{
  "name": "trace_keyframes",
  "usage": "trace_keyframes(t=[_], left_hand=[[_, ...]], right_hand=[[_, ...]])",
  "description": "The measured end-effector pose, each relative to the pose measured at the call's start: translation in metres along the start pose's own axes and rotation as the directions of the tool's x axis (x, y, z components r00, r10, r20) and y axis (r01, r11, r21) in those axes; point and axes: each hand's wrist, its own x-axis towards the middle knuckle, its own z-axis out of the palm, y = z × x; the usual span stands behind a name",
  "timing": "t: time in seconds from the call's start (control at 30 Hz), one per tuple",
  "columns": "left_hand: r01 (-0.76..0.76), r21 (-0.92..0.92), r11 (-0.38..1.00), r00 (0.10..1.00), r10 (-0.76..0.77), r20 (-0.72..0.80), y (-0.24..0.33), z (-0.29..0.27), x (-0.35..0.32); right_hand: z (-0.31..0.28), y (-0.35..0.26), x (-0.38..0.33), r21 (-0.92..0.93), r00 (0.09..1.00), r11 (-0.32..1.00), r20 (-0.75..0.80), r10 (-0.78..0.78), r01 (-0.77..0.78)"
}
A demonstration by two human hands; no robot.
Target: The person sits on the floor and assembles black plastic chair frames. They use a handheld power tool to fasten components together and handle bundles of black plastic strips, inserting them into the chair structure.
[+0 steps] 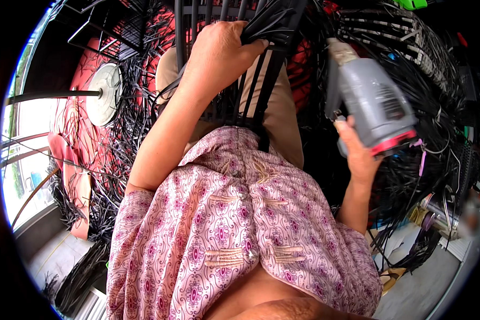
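Note:
My left hand (pixel 221 53) is closed around a bundle of flat black plastic strips (pixel 272 26), at the top edge of a black slatted woven frame (pixel 210 13) standing between my knees. In my right hand (pixel 360 152), off to the right, is a grey heat gun (pixel 376 93) with a red rear end. Its metal nozzle (pixel 342 50) points up and away from me, toward the far side. The gun is slightly blurred, and part of its handle is hidden by my fingers. A gap separates the nozzle from the strips in my left hand.
Tangled black strips (pixel 130 125) lie over a red surface (pixel 77 114) at left, beside a round pale disc (pixel 104 95) on a dark rod. More strips (pixel 426 106) heap at right, near a purple tie (pixel 422 160). A black wire rack (pixel 109 32) stands far left.

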Motion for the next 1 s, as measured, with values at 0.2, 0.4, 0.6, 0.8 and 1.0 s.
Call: trace_keyframes(t=[0.2, 0.4, 0.6, 0.8, 1.0], left_hand=[[-0.059, -0.136, 0.989, 0.998, 0.059, -0.005, -0.002, -0.003, 0.000], [-0.120, -0.313, 0.942, 0.993, 0.115, -0.034, -0.018, 0.006, -0.002], [-0.004, -0.436, 0.900, 0.999, 0.018, 0.030, -0.012, -0.002, -0.004], [0.064, -0.576, 0.815, 0.998, -0.054, 0.034, -0.017, -0.011, -0.016], [-0.044, -0.742, 0.669, 0.979, -0.118, -0.164, -0.033, -0.017, -0.028]], right_hand=[[-0.089, -0.003, 0.025, 0.365, 0.910, 0.910, -0.276, 0.308, -0.198], [-0.227, 0.078, 0.043, 0.015, 0.905, 0.925, -0.200, 0.376, -0.381], [-0.288, 0.210, 0.027, -0.789, 0.890, 0.412, -0.404, 0.212, -0.456], [-0.210, 0.158, 0.043, -0.828, 0.798, -0.105, -0.559, 0.225, -0.550], [-0.030, 0.039, 0.060, -0.090, 0.982, 0.981, -0.099, 0.162, -0.171]])
